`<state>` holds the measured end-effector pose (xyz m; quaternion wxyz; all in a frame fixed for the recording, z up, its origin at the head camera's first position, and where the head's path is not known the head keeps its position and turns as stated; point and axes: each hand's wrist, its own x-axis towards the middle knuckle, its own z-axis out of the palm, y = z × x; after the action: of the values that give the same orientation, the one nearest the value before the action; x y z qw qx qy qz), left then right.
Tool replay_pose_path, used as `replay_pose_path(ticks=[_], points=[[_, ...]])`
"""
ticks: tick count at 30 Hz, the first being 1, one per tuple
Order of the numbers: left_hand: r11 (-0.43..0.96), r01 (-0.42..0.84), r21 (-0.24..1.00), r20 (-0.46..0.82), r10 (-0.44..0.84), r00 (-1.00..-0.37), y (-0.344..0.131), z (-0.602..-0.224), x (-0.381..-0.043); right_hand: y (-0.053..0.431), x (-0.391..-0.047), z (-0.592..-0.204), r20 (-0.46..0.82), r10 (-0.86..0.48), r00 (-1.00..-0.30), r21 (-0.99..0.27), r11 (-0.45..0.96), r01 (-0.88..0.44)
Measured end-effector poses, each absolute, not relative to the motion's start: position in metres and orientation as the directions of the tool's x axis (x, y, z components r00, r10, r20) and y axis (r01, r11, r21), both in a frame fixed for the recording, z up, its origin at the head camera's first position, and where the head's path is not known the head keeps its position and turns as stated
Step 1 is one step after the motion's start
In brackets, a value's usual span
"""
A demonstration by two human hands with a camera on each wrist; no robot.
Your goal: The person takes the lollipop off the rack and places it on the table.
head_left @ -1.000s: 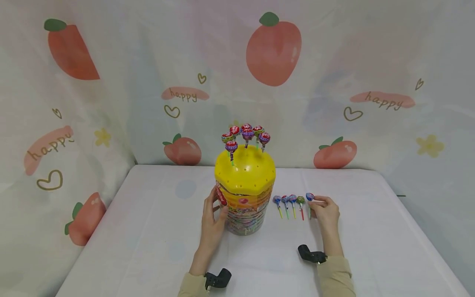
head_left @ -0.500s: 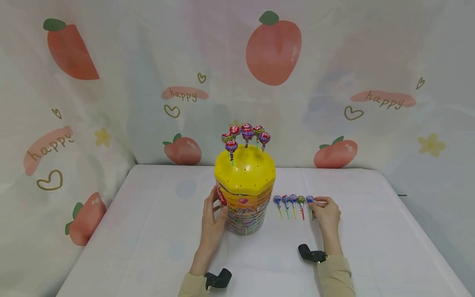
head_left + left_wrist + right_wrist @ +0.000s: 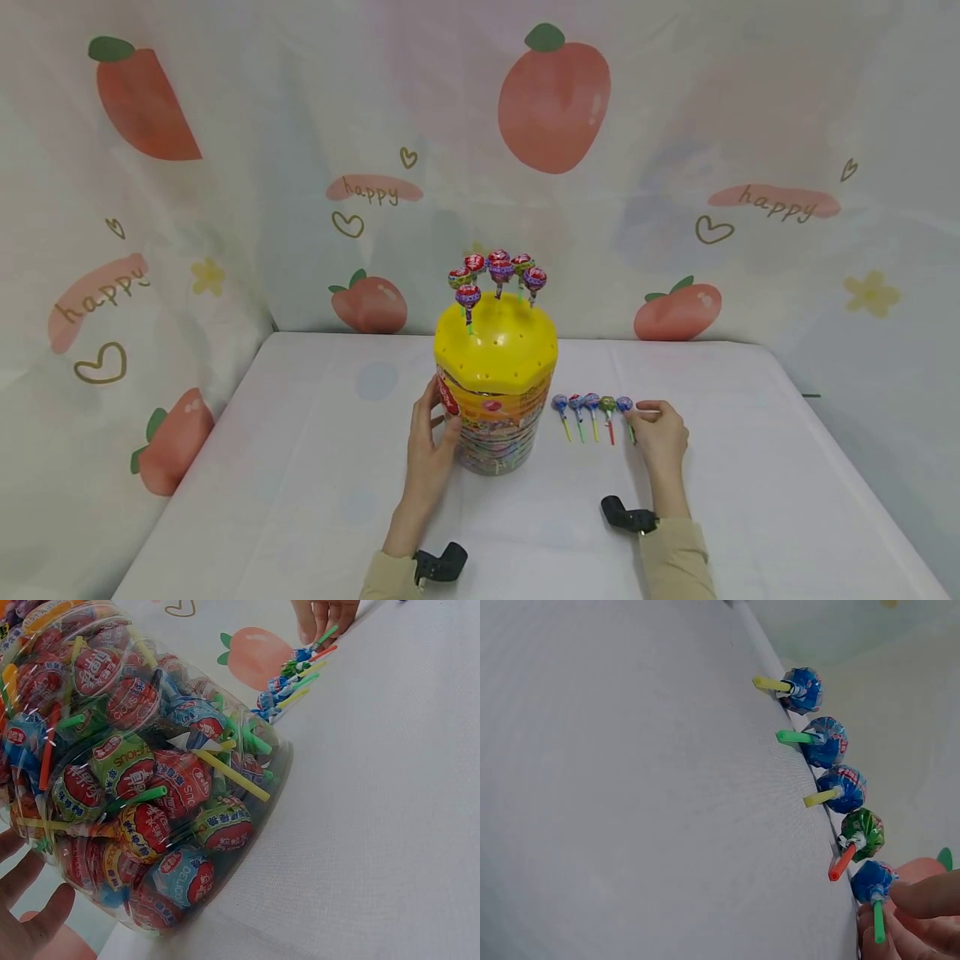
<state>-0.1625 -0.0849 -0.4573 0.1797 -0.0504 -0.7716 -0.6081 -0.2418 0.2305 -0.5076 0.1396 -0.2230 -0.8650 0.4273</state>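
A clear jar [image 3: 495, 446] full of wrapped lollipops, with a yellow lid [image 3: 502, 358], stands on the table. My left hand [image 3: 430, 467] rests against its left side, thumb towards the front, fingers spread along the wall. The far fingertips are hidden behind the jar. To the right, my right hand [image 3: 660, 437] pinches a blue-wrapped lollipop [image 3: 874, 882] with a green stick, which lies at the right end of a row. Beside it lie a green-wrapped lollipop [image 3: 862, 834] with a red stick and several blue-wrapped ones, a blue lollipop [image 3: 841, 787] among them.
Several lollipops [image 3: 500, 271] stand upright in the lid's back half; small holes dot its front. White cloth covers the table [image 3: 315, 467]. A printed curtain [image 3: 480, 208] hangs behind and at the sides. Each wrist wears a black camera, one of them at the left cuff [image 3: 442, 562].
The blue lollipop in my right hand has come down and slightly left, beside the green-wrapped one. My right fingers now sit slightly further right of its head. Left hand and jar stay still.
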Motion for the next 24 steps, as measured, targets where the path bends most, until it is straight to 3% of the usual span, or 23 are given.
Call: replay_pose_path(ticks=[12,24], points=[[0.255,0.293,0.921,0.337,-0.148,-0.930,-0.084,-0.460,-0.164,0.231,-0.231,-0.493,0.080,0.530,-0.844,-0.842,0.489,0.227],[0.263,0.288,0.921,0.334,-0.148,-0.931,-0.084,-0.460,-0.163,0.199,-0.219,-0.446,0.185,0.473,-0.861,-0.927,0.375,0.007]])
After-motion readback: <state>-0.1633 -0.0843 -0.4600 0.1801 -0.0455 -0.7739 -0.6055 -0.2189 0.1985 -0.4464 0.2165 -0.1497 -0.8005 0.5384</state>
